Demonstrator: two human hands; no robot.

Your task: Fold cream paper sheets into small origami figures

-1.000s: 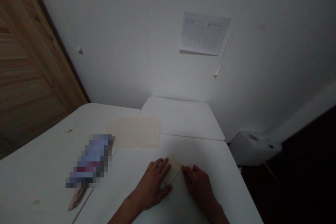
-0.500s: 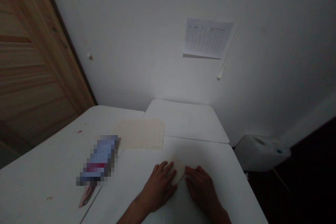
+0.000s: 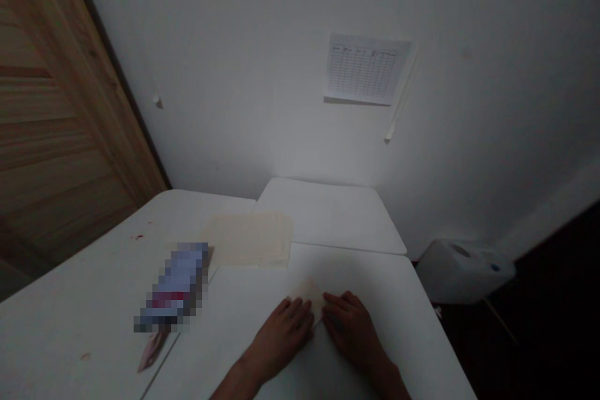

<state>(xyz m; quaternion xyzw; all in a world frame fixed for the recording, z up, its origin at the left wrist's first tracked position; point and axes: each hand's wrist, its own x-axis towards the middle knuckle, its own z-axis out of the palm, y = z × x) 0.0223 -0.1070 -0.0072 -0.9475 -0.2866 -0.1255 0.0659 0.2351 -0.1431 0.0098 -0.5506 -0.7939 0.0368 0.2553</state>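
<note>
Both my hands rest on a white table (image 3: 75,300) near its front edge. My left hand (image 3: 284,337) lies flat with fingers stretched forward, pressing on a small cream sheet of paper (image 3: 310,292). My right hand (image 3: 351,328) lies flat beside it, its fingertips on the sheet's right side. Only a pale corner of the paper shows beyond the fingers. A stack of cream sheets (image 3: 250,239) lies farther back on the table.
A blurred-out object (image 3: 173,287) lies left of my hands, with a pinkish item (image 3: 150,350) at its near end. A second white tabletop (image 3: 330,212) stands against the wall. A printed chart (image 3: 363,69) hangs above. A wooden door (image 3: 51,125) is left, a white container (image 3: 462,269) right.
My hands have drawn closer together over the small paper, and the fingers now cover more of it. The camera view shifted slightly.
</note>
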